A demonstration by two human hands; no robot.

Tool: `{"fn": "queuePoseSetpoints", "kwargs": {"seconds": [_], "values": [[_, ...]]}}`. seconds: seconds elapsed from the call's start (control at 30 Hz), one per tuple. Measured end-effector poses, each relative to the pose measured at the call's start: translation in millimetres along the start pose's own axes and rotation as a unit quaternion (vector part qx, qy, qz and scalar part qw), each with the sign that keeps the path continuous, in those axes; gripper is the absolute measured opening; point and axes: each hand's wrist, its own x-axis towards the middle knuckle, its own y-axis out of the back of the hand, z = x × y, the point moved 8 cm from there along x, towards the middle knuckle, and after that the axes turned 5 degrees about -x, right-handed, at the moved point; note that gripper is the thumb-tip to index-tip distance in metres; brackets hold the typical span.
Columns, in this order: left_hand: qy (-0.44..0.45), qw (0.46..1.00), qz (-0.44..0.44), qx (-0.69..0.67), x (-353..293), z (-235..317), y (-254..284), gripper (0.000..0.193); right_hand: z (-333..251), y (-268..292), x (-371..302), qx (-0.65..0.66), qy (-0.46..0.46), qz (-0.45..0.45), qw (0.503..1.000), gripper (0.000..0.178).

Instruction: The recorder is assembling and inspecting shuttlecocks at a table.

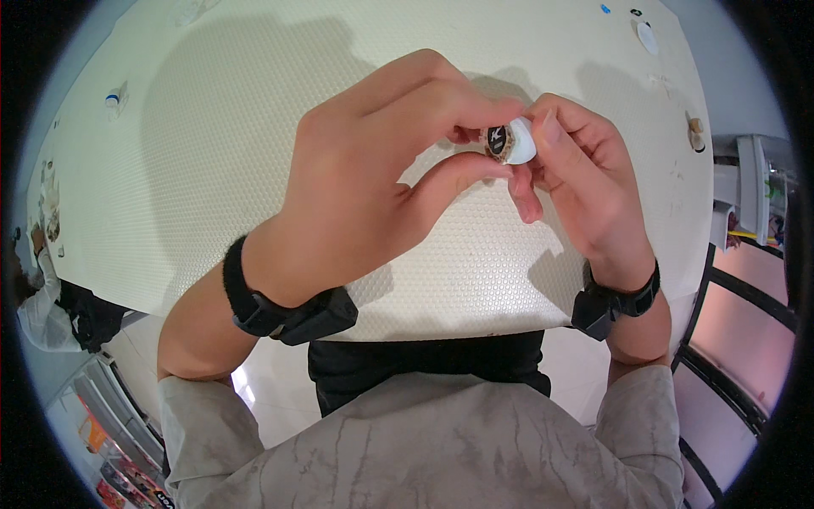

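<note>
Over the far half of the table (462, 280), both my hands hold one small object. It is a small rounded piece with a white end (522, 142) and a brown, see-through-looking body that carries a black label (498, 143) with white marking. My left hand (360, 170) pinches the labelled body between thumb and index finger. Thumb and fingers of my right hand (589, 174) close around the white end. My fingers hide part of the piece, so I cannot tell whether the white end is a separate cap.
A small white bottle with a blue band (112, 100) lies at the far left. Far right are a white oval piece (647, 37), a blue bit (604, 9) and a small brown item (696, 134). Another person (47, 310) sits at the left edge; chair frames (738, 293) stand right.
</note>
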Motion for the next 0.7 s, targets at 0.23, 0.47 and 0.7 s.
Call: {"fn": "queuePoseSetpoints", "kwargs": {"seconds": [0.23, 0.47, 0.7], "values": [[0.030, 0.999, -0.021, -0.030, -2, -3, 1, 0.032, -17, -7, 0, -0.094, 0.076, 0.024, 0.992, 0.022], [0.067, 0.995, -0.020, -0.078, -5, -12, 1, 0.032, -15, -5, -1, -0.127, 0.112, -0.005, 0.986, 0.024], [-0.043, 0.999, -0.003, 0.000, 6, 6, 2, 0.045, -14, -2, 1, -0.010, 0.087, -0.025, 0.996, 0.017]]}}
